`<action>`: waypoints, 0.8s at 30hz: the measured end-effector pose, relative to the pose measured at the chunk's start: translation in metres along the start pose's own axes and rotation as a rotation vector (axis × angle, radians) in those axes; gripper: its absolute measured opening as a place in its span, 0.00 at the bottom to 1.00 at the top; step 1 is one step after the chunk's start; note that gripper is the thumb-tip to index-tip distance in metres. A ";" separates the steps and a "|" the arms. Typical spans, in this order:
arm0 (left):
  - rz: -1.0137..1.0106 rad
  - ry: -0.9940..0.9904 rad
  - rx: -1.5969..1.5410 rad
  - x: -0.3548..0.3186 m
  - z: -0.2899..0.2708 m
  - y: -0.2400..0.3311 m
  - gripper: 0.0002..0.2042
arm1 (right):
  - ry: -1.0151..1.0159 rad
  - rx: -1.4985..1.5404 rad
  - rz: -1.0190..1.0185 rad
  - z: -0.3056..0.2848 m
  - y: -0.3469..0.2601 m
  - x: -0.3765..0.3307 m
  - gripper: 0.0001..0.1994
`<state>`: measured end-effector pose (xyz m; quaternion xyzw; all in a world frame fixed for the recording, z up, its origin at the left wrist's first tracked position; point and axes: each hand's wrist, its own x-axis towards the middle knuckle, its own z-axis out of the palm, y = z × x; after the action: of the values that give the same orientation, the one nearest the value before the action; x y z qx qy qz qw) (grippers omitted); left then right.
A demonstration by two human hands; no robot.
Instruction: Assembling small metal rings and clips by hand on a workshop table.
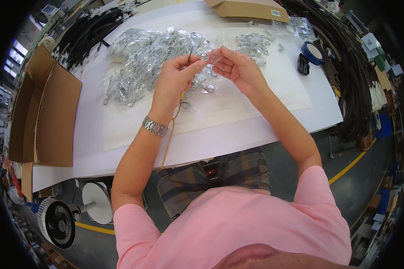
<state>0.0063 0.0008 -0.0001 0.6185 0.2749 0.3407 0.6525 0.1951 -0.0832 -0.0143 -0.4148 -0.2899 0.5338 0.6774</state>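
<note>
My left hand (175,77) is closed, its thumb and forefinger pinching a small shiny metal ring (204,56). A slim dark-tipped tool (190,54) juts up from the same grip, and a yellow-brown cord (168,140) hangs below that hand; the tool's kind is mostly hidden. Opposite, my right hand (240,69) pinches a clear plastic bag (216,57) beside the ring, its other fingers loosely curled. Just beyond both hands spreads a heap of bagged metal hooks (143,56). A smaller pile of metal hooks (252,43) lies past my right fingers.
An open cardboard box (58,112) stands on the white table (87,150) at left. Another carton (249,10) sits at the back. Blue tape (313,53) and a black object (303,64) lie at right, near hanging dark strips (357,89). A fan (57,223) is at lower left.
</note>
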 end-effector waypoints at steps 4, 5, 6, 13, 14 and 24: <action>-0.046 -0.002 -0.045 -0.001 -0.003 -0.001 0.10 | 0.014 -0.005 -0.011 0.000 -0.001 0.000 0.16; -0.047 -0.002 -0.046 -0.001 -0.003 0.000 0.10 | 0.012 -0.016 -0.011 0.000 -0.001 0.001 0.16; -0.008 0.022 -0.047 -0.002 -0.002 0.000 0.10 | 0.013 -0.016 -0.011 0.001 -0.001 0.000 0.16; 0.089 0.071 -0.007 -0.007 0.003 0.004 0.11 | 0.031 -0.022 -0.019 0.002 -0.001 -0.001 0.17; 0.089 0.070 -0.008 -0.008 0.004 0.005 0.11 | 0.025 -0.019 -0.023 0.002 -0.001 -0.001 0.17; 0.129 0.095 0.049 -0.012 0.009 0.011 0.11 | 0.050 -0.046 -0.025 0.003 -0.001 -0.002 0.17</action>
<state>0.0050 -0.0138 0.0110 0.6339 0.2734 0.4040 0.6001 0.1922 -0.0839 -0.0119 -0.4399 -0.2902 0.5081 0.6813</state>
